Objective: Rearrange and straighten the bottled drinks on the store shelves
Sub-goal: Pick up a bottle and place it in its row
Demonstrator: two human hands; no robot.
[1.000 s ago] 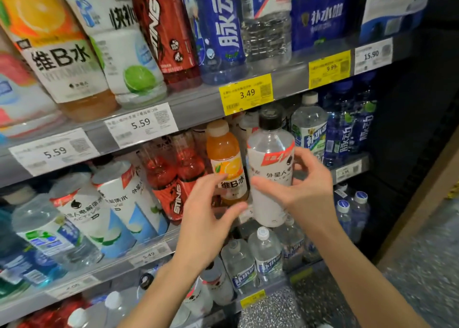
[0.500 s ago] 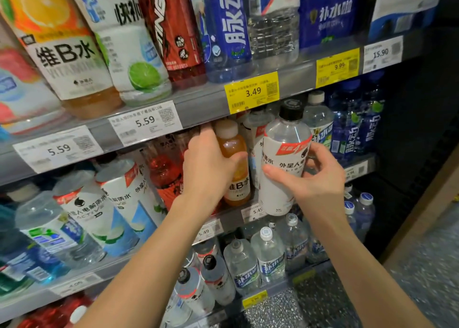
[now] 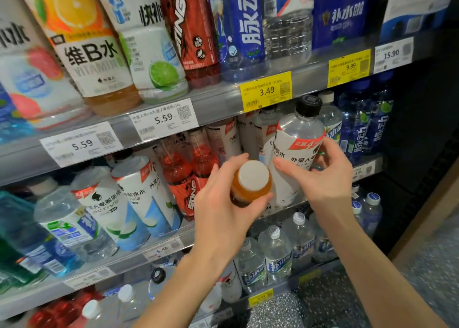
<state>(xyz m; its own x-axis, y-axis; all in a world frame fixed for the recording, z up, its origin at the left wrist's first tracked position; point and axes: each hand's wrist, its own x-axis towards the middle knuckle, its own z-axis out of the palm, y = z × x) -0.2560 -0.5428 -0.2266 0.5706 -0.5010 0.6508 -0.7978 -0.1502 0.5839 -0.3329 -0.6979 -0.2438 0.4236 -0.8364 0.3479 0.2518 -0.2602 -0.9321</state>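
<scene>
Honestly, I judge this shelf about midway sorted. My left hand (image 3: 223, 208) has its fingers curled round an orange bottle (image 3: 250, 182), tipped so its white cap faces me, in front of the middle shelf (image 3: 173, 243) and clear of it. My right hand (image 3: 323, 176) wraps the label of a black-capped white bottle (image 3: 295, 153), upright, just right of the orange one and touching it. Left of the orange bottle, the red bottles (image 3: 188, 178) and the white, blue-patterned ones lean unevenly. Both held bottles need seating, then that row squaring.
</scene>
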